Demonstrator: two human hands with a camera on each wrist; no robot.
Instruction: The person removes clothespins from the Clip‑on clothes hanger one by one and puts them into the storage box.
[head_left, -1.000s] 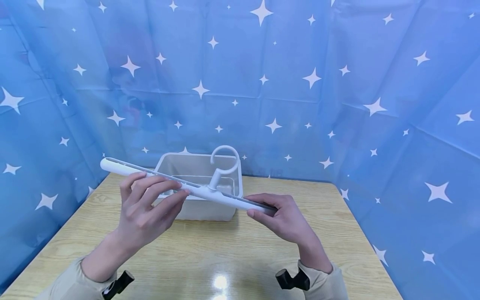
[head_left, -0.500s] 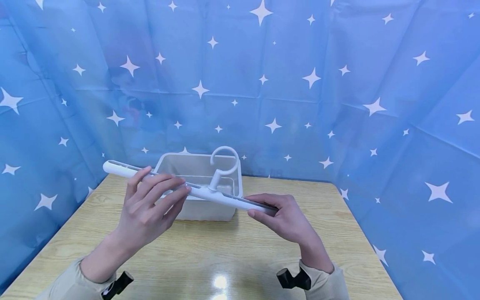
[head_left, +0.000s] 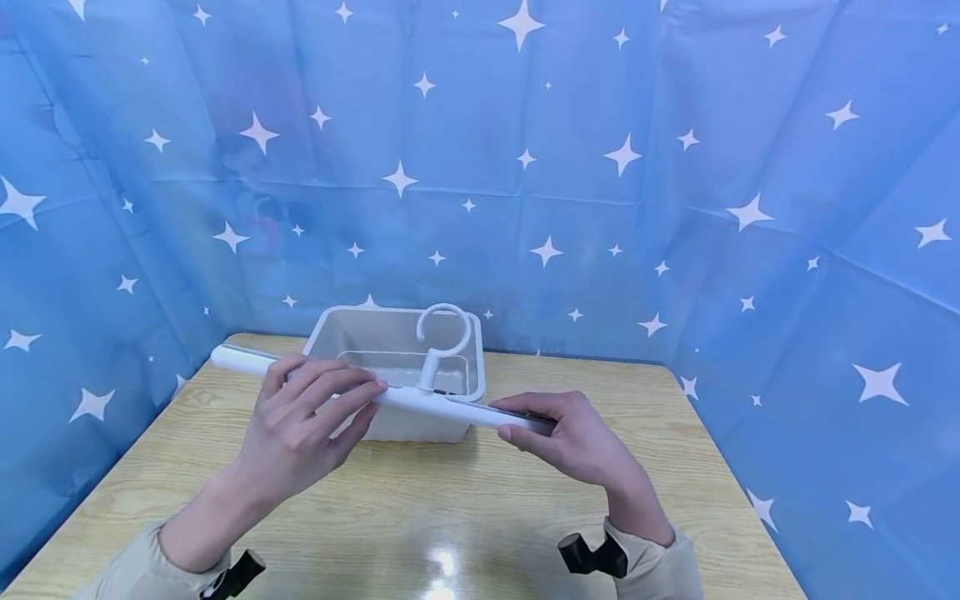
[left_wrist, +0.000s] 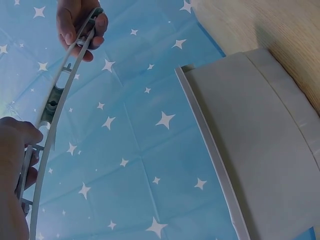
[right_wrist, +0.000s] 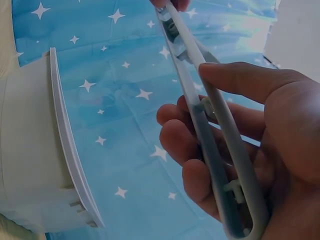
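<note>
A white clothes hanger point(head_left: 423, 402) with a round hook is held in the air by both hands, in front of the bin. Its bar slopes slightly down to the right, the hook pointing up. My left hand point(head_left: 303, 425) pinches the bar left of the hook, fingers over the far side and thumb on the near side. At the right end, my right hand point(head_left: 573, 437) grips the bar between thumb and curled fingers. From below, in the right wrist view, the hanger point(right_wrist: 227, 120) appears as a hollow frame with small crosspieces inside.
A light grey plastic bin point(head_left: 420, 429) stands on the wooden table point(head_left: 420, 508), just behind the hanger. Blue curtains point(head_left: 480, 217) with white stars enclose the back and sides.
The hanger's left end and hook have dipped lower, so the bar is nearer level and rolled a little. Both hands have kept their hold and moved only slightly.
</note>
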